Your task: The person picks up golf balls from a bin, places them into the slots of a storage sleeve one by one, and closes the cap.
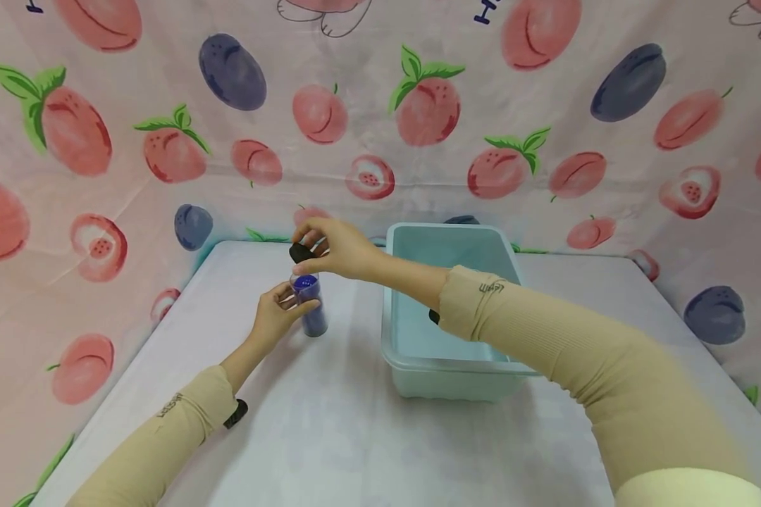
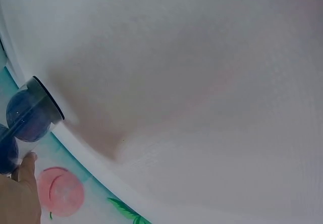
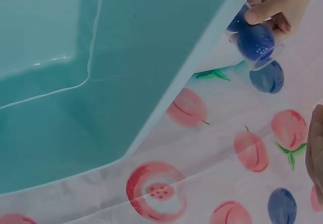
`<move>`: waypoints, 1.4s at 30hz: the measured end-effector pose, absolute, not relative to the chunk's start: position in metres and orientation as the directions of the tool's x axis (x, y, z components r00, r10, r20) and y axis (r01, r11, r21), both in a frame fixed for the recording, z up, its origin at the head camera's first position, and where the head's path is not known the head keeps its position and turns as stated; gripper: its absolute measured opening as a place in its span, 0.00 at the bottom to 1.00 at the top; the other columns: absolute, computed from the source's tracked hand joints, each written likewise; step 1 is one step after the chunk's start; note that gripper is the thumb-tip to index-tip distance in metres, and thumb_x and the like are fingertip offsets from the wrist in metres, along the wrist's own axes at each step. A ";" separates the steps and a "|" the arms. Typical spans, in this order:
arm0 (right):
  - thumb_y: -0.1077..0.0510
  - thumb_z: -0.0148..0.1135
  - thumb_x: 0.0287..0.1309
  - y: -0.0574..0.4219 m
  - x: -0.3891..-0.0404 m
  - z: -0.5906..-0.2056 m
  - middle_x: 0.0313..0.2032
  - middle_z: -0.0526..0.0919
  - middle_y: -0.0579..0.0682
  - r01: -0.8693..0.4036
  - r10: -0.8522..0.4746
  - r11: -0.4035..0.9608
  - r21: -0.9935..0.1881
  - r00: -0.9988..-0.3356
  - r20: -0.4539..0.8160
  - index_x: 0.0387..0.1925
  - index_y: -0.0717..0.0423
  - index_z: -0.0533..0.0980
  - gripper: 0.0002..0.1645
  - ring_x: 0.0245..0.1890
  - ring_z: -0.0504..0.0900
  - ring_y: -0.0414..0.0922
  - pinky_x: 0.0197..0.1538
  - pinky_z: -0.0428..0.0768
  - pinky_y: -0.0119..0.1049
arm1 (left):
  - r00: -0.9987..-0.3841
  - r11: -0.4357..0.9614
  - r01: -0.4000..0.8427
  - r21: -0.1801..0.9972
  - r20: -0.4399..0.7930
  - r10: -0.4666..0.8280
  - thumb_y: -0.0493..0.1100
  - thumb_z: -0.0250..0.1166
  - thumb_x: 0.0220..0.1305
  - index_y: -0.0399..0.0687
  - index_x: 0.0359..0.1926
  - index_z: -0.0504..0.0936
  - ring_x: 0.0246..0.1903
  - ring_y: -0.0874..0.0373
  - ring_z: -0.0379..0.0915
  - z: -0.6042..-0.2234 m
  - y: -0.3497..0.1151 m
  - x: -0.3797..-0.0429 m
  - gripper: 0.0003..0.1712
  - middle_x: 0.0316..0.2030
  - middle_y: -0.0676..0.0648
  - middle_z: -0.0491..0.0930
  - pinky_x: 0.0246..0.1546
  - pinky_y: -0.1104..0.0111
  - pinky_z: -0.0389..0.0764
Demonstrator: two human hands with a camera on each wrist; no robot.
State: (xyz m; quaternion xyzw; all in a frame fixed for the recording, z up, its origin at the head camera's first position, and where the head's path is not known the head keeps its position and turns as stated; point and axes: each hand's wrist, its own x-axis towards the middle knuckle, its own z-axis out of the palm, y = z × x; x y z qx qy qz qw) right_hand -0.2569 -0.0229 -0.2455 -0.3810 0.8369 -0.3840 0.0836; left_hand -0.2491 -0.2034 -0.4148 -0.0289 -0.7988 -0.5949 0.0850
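A clear tube (image 1: 316, 322) with blue balls (image 1: 305, 283) inside stands upright or nearly so over the left part of the table. My left hand (image 1: 274, 311) grips it, thumb on the near side. Its dark base (image 2: 46, 97) shows in the left wrist view, its clear open rim (image 3: 269, 57) in the right wrist view. Just above the mouth, my right hand (image 1: 345, 246) pinches a black cap (image 1: 301, 253) between thumb and fingers. Whether the cap touches the rim I cannot tell. Only a sliver of the right hand (image 3: 316, 156) appears in its own wrist view.
A pale teal bin (image 1: 447, 365) stands right of the tube, its inside partly hidden beneath my right forearm. White cloth covers the table (image 1: 349, 436). Fruit-printed fabric (image 1: 368, 120) hangs behind and along the sides. A black piece (image 1: 236, 414) sits under my left cuff.
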 end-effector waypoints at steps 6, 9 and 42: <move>0.57 0.70 0.51 -0.030 -0.276 -0.247 0.48 0.81 0.58 -0.612 -0.736 0.454 -0.648 -0.667 0.114 0.53 0.61 0.74 0.27 0.45 0.81 0.48 0.49 0.80 0.29 | -0.986 0.274 0.138 0.952 0.158 -0.053 0.34 0.68 0.56 0.31 0.57 0.71 0.57 0.42 0.73 -0.413 -0.202 -0.249 0.28 0.57 0.33 0.75 0.55 0.65 0.77; 0.57 0.70 0.50 -0.033 -0.285 -0.247 0.47 0.81 0.58 -0.650 -0.767 0.450 -0.612 -0.633 0.107 0.52 0.62 0.74 0.27 0.44 0.81 0.48 0.50 0.80 0.30 | -0.987 0.276 0.137 0.952 0.155 -0.045 0.35 0.68 0.56 0.31 0.58 0.70 0.57 0.43 0.72 -0.413 -0.201 -0.250 0.29 0.57 0.33 0.74 0.55 0.64 0.76; 0.56 0.73 0.47 -0.075 -0.312 -0.275 0.46 0.79 0.54 -0.819 -0.858 0.513 -0.257 -0.483 -0.173 0.46 0.59 0.75 0.25 0.46 0.75 0.44 0.50 0.74 0.30 | -0.985 0.291 0.151 0.945 0.169 -0.040 0.34 0.68 0.55 0.31 0.58 0.71 0.57 0.43 0.72 -0.418 -0.205 -0.249 0.29 0.57 0.33 0.74 0.52 0.74 0.77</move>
